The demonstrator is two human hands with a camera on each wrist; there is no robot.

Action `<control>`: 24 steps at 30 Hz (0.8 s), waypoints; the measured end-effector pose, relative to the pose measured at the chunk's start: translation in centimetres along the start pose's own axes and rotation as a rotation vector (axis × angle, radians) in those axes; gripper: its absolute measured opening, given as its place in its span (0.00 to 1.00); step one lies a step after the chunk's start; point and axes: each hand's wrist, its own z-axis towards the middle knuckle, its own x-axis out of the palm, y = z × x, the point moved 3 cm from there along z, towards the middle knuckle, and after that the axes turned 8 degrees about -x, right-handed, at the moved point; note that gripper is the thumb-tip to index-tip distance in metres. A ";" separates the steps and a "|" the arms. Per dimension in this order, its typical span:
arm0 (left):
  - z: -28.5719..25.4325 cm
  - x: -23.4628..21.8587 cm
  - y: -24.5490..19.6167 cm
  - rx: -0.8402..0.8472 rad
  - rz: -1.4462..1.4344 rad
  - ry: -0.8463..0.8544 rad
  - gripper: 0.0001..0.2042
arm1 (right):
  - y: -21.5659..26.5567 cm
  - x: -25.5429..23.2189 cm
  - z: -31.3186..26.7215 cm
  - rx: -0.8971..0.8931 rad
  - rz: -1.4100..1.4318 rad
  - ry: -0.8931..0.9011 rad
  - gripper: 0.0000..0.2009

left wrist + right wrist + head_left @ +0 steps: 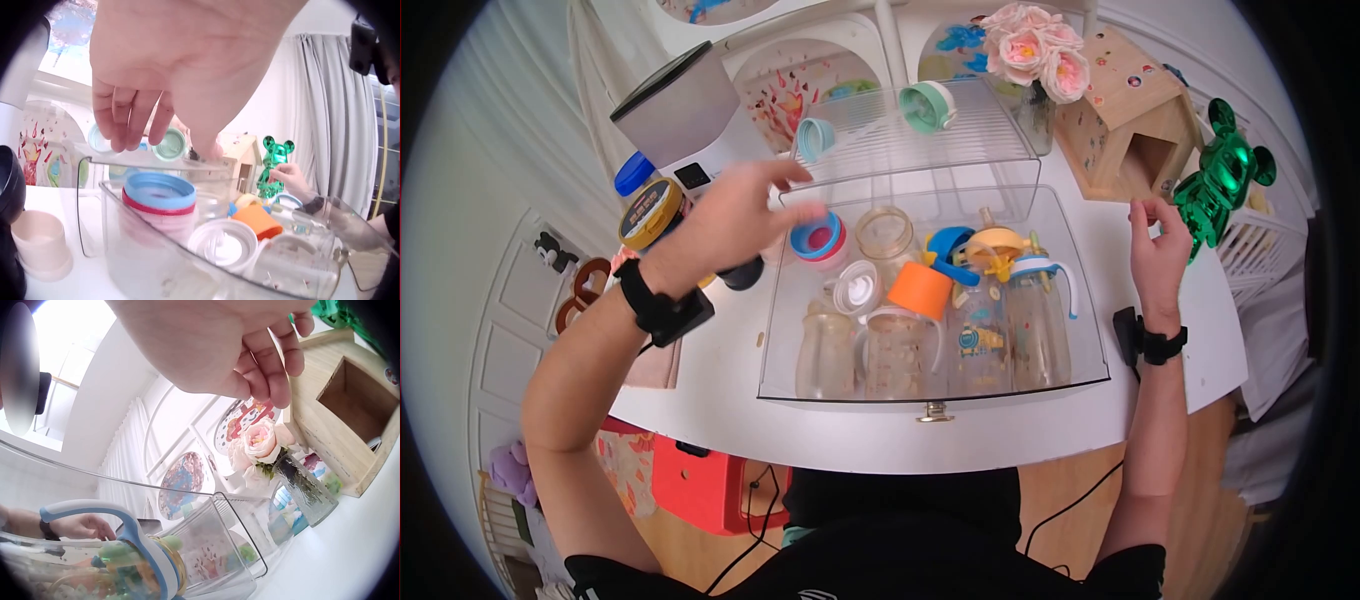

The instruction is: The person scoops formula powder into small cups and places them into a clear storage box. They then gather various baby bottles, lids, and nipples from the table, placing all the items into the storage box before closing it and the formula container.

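My left hand hovers over the left edge of a clear plastic drawer, thumb and fingers apart with nothing between them. Just below it is a blue-rimmed cup stacked with a pink one. To the right of the drawer my right hand is raised, fingers loosely bent around nothing. Inside the drawer are several baby bottles, one with a blue-and-white handle. Among them lie an orange cap, a white ring cap and a blue lid.
A teal cap and a green lid sit on the ribbed clear case top behind. Roses in a glass vase, a wooden house and a green bear figure stand back right. A yellow-lidded tub stands left.
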 end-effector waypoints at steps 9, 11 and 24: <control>10.9 1.4 4.6 -0.163 -0.163 -0.067 0.28 | 0.0 -0.1 0.1 -0.021 0.022 -0.022 0.09; 10.9 2.0 3.3 -0.271 -0.188 0.054 0.31 | 0.1 -0.1 0.0 -0.025 0.031 -0.036 0.09; 2.4 -2.9 -2.6 0.184 -0.359 -0.037 0.24 | 0.4 -0.1 0.0 -0.016 0.039 -0.034 0.09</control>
